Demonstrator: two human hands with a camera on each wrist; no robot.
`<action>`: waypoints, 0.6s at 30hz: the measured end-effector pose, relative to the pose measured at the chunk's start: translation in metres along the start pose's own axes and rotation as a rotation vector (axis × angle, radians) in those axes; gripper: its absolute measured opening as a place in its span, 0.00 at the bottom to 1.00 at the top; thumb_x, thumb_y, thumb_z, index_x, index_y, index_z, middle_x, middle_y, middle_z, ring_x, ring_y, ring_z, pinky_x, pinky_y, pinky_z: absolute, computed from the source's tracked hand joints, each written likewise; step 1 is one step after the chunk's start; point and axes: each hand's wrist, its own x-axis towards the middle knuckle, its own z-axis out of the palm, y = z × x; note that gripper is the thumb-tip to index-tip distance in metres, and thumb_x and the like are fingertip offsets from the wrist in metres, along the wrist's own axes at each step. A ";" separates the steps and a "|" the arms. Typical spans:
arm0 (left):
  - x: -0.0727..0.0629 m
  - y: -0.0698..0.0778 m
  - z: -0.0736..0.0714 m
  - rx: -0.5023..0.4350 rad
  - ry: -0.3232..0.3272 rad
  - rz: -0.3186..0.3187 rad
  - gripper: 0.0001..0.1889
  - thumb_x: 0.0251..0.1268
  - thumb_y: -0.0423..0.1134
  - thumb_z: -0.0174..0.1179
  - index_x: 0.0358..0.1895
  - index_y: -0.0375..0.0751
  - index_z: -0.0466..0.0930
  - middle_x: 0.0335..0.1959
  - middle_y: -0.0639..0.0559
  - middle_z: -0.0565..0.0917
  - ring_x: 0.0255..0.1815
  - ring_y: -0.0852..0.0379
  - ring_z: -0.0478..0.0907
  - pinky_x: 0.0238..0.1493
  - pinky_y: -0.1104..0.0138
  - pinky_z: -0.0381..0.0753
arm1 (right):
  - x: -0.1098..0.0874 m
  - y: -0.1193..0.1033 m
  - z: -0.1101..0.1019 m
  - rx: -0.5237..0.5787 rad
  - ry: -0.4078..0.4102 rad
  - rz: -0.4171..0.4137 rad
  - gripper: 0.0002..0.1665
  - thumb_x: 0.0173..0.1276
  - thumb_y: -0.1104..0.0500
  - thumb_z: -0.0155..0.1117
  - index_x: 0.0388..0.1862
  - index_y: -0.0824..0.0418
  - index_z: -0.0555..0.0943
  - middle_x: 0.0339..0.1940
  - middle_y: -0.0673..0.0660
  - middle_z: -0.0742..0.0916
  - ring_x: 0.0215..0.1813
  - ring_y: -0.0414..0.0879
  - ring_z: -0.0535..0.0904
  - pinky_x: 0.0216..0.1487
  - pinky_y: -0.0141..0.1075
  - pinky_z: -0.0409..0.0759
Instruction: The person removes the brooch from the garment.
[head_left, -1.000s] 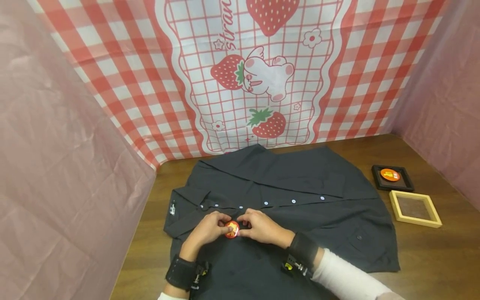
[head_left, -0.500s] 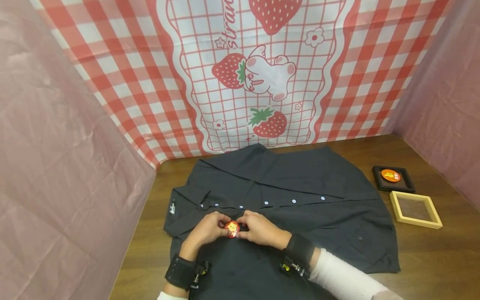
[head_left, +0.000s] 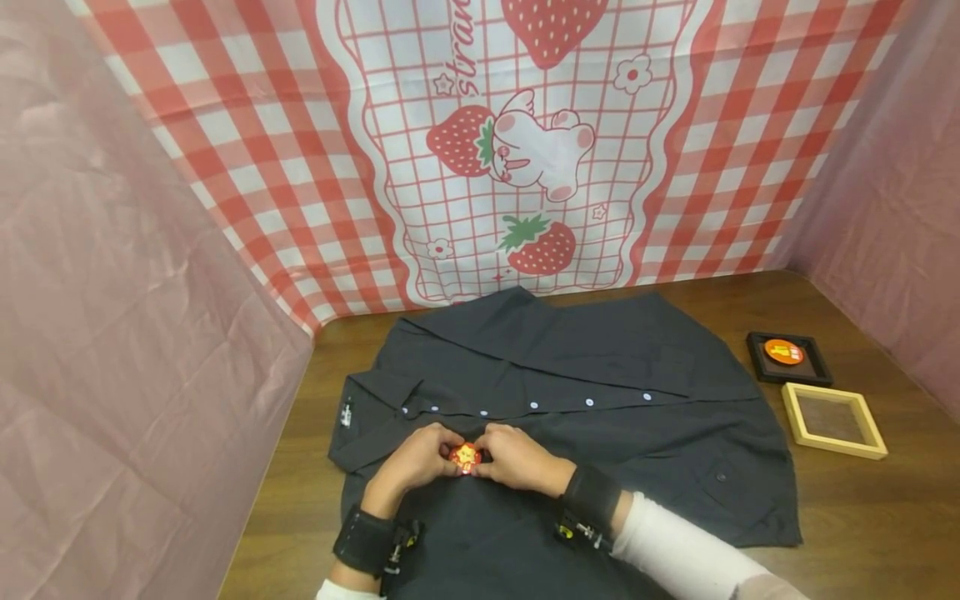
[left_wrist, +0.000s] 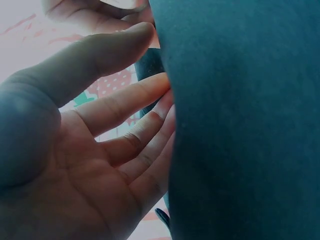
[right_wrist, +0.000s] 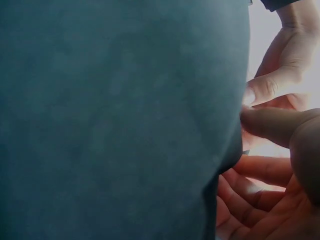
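Both hands (head_left: pixel 422 457) (head_left: pixel 519 457) — nearly closed — pinch a red badge (head_left: pixel 466 457).

The lower-centre shirt (head_left: pixel 570 442) is charcoal, the round badge (head_left: pixel 466 457) red and yellow. Red-and-white checks flank the upper cloth (head_left: pixel 480 196).

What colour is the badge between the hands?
The badge is red with yellow artwork, clearest in the head view.

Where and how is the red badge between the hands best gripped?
Probably by its rim, pinched from the left and right at opposite edges, as the left hand and right hand hold it: the red badge is round, its printed face turned up.
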 end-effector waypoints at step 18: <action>0.000 0.004 0.003 0.071 0.039 0.005 0.22 0.40 0.27 0.73 0.46 0.36 0.83 0.34 0.50 0.79 0.34 0.57 0.74 0.37 0.63 0.74 | 0.009 -0.005 0.004 -0.112 0.043 0.024 0.09 0.48 0.57 0.77 0.25 0.58 0.85 0.21 0.49 0.79 0.26 0.42 0.74 0.27 0.35 0.72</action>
